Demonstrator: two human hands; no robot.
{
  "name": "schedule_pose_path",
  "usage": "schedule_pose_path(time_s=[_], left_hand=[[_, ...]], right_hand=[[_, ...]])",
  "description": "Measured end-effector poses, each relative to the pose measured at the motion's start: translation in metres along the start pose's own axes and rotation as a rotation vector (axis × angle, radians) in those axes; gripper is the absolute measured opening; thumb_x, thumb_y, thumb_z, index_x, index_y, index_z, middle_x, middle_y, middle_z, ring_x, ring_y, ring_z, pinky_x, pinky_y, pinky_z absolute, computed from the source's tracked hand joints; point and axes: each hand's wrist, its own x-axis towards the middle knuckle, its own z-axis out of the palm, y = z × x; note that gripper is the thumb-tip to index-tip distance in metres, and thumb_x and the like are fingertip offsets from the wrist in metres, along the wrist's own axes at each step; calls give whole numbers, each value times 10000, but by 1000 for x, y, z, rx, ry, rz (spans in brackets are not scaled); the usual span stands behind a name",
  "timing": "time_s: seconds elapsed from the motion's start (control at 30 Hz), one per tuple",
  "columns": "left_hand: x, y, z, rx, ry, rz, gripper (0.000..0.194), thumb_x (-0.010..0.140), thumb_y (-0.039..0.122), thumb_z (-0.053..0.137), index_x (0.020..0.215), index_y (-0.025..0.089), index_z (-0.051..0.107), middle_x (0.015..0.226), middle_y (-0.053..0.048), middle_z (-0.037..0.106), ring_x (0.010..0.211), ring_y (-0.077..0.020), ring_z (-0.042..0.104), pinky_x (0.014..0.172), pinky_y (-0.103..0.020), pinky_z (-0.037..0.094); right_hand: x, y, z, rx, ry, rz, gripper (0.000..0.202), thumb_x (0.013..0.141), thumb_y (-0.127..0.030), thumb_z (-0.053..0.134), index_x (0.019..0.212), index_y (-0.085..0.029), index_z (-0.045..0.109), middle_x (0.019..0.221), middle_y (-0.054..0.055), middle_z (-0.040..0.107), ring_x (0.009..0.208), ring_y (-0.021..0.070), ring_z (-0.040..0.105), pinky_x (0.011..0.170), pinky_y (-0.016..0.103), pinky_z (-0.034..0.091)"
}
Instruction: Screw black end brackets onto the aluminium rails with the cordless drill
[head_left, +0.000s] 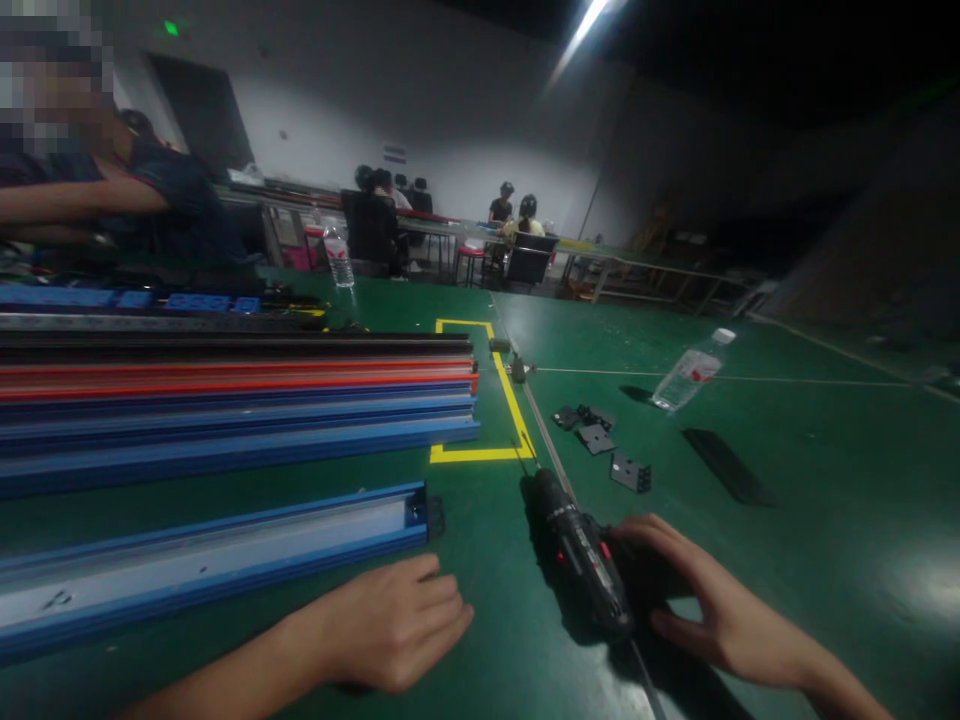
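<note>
My left hand [397,620] rests on the green table, closed, with its fingers curled under; whatever they may hold is hidden. Just beyond it lies a blue channel-shaped profile [300,530] with a pale inner face and a dark end piece [435,517]. A black cordless drill [581,555] lies with its long bit pointing away from me. My right hand [705,600] curves loosely around its dark handle side, fingertips at the body and thumb nearer me. A gap shows between palm and drill. Small black plates [596,438] lie beyond the drill.
Blue, red and black profiles [247,400] lie stacked at left, ending inside a yellow tape outline [480,455]. One water bottle [691,372] stands at right, another [339,258] at the back. A flat black strip [726,467] lies at right. A person [172,190] sits across at left.
</note>
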Motion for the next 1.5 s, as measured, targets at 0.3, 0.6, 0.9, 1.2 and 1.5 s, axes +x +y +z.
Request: schedule_pose_path(time_s=[0.3,0.6,0.9,1.2,1.5], left_hand=[[0,2,1,60,11,41,179,930,125,539,990,77,700,861,-117,685,744,-188,597,589,-346,432],[-4,-2,-3,181,16,68,171,924,151,559,833,171,703,873,-100,698,840,-205,609,625,-357,433],[2,-5,-13,236,89,55,173,946,174,546,849,168,690,824,-49,631,723,-162,555,540,-338,378],[7,-2,-6,281,71,-31,161,959,162,542,881,131,678,833,-63,632,706,-162,537,548,-335,358],[54,-55,-34,148,-169,-467,153,870,30,561,908,125,675,893,-96,683,889,-231,597,749,-348,435]], right_hand=[[30,0,24,-411,67,-70,666,709,-101,568,1365,-172,481,1196,160,683,1090,323,649,956,535,443],[46,1,33,-775,145,-117,266,724,-68,510,955,-159,606,694,69,682,612,224,630,656,350,388],[40,20,32,-975,361,-395,508,715,-32,457,1202,-94,585,767,77,734,615,209,679,664,342,468],[14,25,23,-1084,533,-540,467,804,-27,420,1225,-94,612,863,96,755,710,205,691,725,327,508],[7,18,19,-425,730,-283,422,860,-203,523,1265,-191,646,855,89,753,712,246,694,662,357,499]])
